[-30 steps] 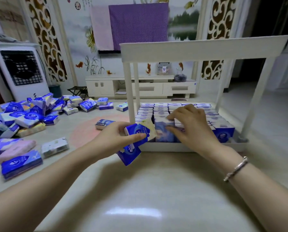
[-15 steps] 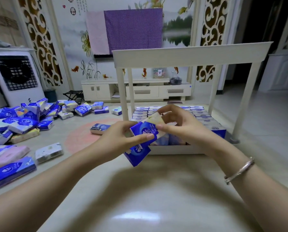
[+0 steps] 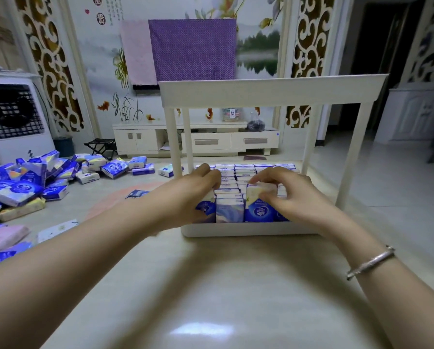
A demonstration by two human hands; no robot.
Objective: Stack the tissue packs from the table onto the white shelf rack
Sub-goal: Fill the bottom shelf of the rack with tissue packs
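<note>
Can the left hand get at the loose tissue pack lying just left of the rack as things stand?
Probably yes. The left hand is on a pack at the white rack's front-left corner, and the loose pack lies on bare table just beyond the forearm. Nothing stands between, but the hand must let go first.

Tissue packs point(image 3: 258, 210) glossy plastic wrap; shelf rack point(image 3: 268, 93) matt white; table point(image 3: 210, 298) smooth, glossy.

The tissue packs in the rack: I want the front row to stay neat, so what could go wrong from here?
1. The right hand is pinching a blue pack into the tightly filled front row of the white rack; forcing it may crumple it or tilt its neighbours.
2. The left hand grips the leftmost pack at the rack's edge; it could tip out when the grip loosens.
</note>
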